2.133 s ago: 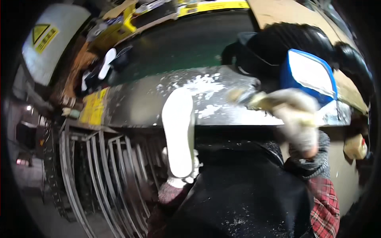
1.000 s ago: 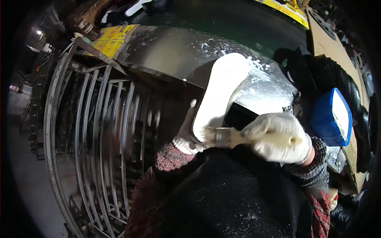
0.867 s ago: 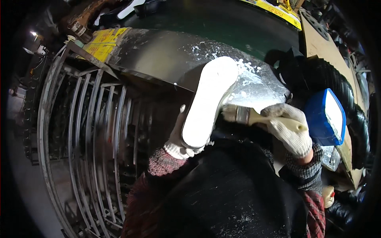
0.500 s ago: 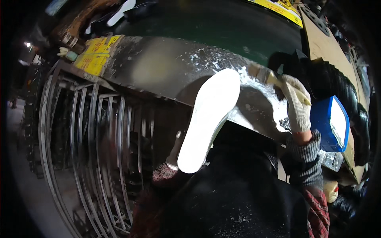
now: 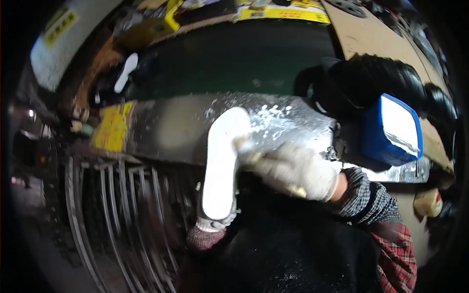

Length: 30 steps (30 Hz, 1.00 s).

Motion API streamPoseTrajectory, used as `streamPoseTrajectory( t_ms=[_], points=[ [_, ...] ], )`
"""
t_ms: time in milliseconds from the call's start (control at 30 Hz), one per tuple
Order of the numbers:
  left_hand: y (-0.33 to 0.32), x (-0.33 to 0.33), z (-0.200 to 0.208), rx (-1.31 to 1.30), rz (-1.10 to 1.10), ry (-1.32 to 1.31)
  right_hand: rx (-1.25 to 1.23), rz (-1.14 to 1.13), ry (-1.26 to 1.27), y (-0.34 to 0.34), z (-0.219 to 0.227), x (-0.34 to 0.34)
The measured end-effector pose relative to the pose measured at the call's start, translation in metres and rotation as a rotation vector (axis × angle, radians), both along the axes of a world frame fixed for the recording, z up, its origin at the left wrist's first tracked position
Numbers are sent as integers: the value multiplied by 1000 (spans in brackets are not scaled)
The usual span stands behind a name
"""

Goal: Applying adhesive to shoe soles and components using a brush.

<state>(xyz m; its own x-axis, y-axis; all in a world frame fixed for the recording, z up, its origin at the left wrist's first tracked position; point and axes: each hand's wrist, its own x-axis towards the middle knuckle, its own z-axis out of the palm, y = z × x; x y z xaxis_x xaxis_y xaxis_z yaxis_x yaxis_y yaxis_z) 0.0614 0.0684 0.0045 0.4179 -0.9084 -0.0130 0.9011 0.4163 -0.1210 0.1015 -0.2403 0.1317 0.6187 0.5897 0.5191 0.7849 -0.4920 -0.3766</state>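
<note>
White shoe sole [image 5: 222, 166] in brushwork, viewed from above. The left hand [image 5: 211, 225], in a pale knitted glove, grips the lower end of the sole from beneath; most of its fingers are hidden. The sole stands nearly lengthwise in the view, its upper end overlapping the near edge of a metal worktop [image 5: 171, 127] spattered with white. The right hand [image 5: 298, 171], likewise gloved, is closed around a brush [image 5: 243, 143], whose bristles lie at the sole's right edge; motion blur obscures whether they touch it. Right of this hand, a blue tub [image 5: 375, 139] holds a white substance, near a ribbed black stack [image 5: 386, 80]. Beyond the worktop extends a dark green surface [image 5: 220, 63]; at lower left, a metal rack [image 5: 74, 219].
</note>
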Motion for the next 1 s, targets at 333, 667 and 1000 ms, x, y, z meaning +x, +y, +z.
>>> streamPoseTrajectory(
  t_ms=[333, 667, 1000],
  points=[
    [2, 165, 76, 721, 860, 143, 547, -480, -76, -193, 58, -96],
    [-282, 200, 77, 959, 103, -565, 576, -1278, -364, -458, 1, -50],
    [-307, 177, 123, 1042, -64, -466, 477, -738, 353, -412, 36, 63]
  ],
)
